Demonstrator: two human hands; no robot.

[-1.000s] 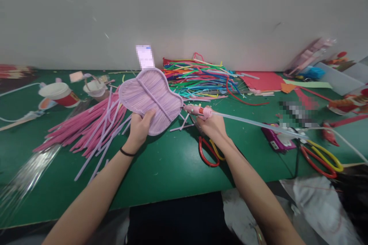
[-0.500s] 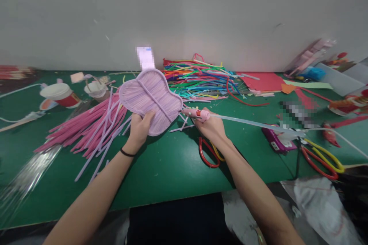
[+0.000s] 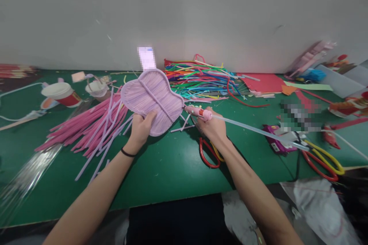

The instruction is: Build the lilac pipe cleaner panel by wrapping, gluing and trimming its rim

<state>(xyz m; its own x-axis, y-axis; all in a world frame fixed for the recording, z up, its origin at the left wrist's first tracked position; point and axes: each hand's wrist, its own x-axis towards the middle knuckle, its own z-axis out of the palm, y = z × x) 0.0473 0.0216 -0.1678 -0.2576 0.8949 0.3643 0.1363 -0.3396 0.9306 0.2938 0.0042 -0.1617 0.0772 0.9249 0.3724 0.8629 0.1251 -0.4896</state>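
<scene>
Between thumb and fingers my left hand point(image 3: 142, 129) grips a lilac heart-shaped panel point(image 3: 143, 97) by its lower edge. The panel is covered in pipe-cleaner strands, with a raised rim and one strip running diagonally across it. My right hand point(image 3: 212, 125) is closed around a pink glue gun point(image 3: 199, 112). A long translucent glue stick point(image 3: 247, 127) sticks out of the gun's back end. Its nozzle is close to the right edge of the panel; whether they touch I cannot tell. Below my right hand lie scissors with red and yellow handles point(image 3: 207, 156), partly hidden.
Pink pipe cleaners point(image 3: 77, 122) lie at the left, with lilac ones over them, near a paper cup point(image 3: 67, 95). A multicoloured pipe-cleaner pile point(image 3: 201, 80) lies at the back. On the right are red sheets point(image 3: 263, 83), a purple packet point(image 3: 277, 143) and more scissors point(image 3: 323, 160).
The glue gun and my right hand have shifted slightly right, and the glue stick's far end dips lower. The heart panel has moved a touch to the right in view.
</scene>
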